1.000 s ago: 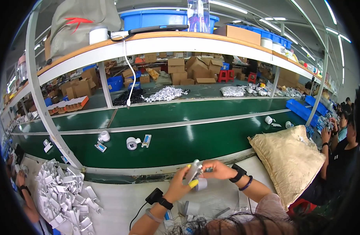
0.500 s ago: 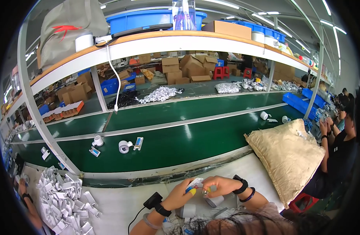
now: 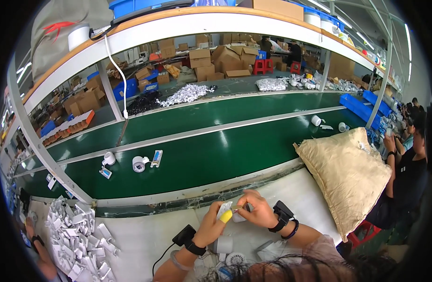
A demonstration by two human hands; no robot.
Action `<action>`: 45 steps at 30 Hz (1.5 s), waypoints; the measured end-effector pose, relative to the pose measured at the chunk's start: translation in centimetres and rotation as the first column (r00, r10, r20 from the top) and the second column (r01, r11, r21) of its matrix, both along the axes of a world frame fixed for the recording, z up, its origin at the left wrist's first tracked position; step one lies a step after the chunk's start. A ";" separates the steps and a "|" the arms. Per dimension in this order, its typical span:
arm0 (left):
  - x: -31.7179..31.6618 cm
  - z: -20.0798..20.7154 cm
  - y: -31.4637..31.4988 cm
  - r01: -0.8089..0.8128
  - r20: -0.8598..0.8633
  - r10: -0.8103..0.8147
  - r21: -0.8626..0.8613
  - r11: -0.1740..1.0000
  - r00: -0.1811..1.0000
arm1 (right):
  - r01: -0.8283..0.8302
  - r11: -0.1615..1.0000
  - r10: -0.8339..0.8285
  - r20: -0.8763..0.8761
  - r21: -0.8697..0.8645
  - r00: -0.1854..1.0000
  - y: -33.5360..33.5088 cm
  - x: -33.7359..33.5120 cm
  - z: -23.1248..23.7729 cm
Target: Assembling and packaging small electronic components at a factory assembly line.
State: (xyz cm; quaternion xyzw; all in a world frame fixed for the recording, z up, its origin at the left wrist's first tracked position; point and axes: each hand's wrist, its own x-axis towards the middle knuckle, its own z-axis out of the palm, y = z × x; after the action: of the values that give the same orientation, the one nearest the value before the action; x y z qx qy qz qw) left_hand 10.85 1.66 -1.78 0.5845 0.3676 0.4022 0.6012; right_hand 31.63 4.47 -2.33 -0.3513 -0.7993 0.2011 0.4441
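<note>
My left hand [image 3: 211, 229], a yellow cover on its thumb, grips a small white plastic part [image 3: 224, 209] above the worktable. Close against it, my right hand [image 3: 259, 212] pinches a tiny tan-coloured piece [image 3: 237, 207] at the white part's edge; its kind is too small to make out. Below the hands lie a white cylindrical housing [image 3: 223, 244] and a round slotted white disc [image 3: 235, 258]. Another white piece [image 3: 271, 250] sits under my right forearm, partly hidden.
A heap of white plastic parts [image 3: 75, 239] lies at the left. Beyond the table runs a green conveyor belt [image 3: 202, 155] carrying white round units [image 3: 140, 163]. A large tan sack [image 3: 345, 174] stands at the right, beside a co-worker [image 3: 408, 174]. An overhead shelf [image 3: 211, 23] spans the belt.
My hands have come up slightly and the right fingers have closed in on the white part. The view has tilted down, and the units on the belt appear farther left.
</note>
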 end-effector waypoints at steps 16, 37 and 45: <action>0.6 -1.3 0.4 -0.113 0.004 0.113 0.023 0.993 0.994 | 0.004 0.938 -0.058 0.144 0.347 0.988 -0.5 -0.2 0.8; 0.9 -2.6 -0.2 -0.077 -0.105 0.113 0.299 0.951 0.988 | -0.064 0.935 0.022 0.122 0.348 0.992 -1.0 -0.5 0.4; 1.1 -1.0 -0.3 0.009 0.049 -0.015 0.123 0.992 0.999 | -0.034 0.927 -0.006 0.106 0.374 0.994 -1.0 -0.5 0.7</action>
State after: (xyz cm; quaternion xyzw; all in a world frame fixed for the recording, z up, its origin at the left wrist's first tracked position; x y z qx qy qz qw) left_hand 11.95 1.35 -2.73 0.6125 0.3235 0.4349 0.5753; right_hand 31.11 3.49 -1.66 -0.2645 -0.8478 0.0290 0.4588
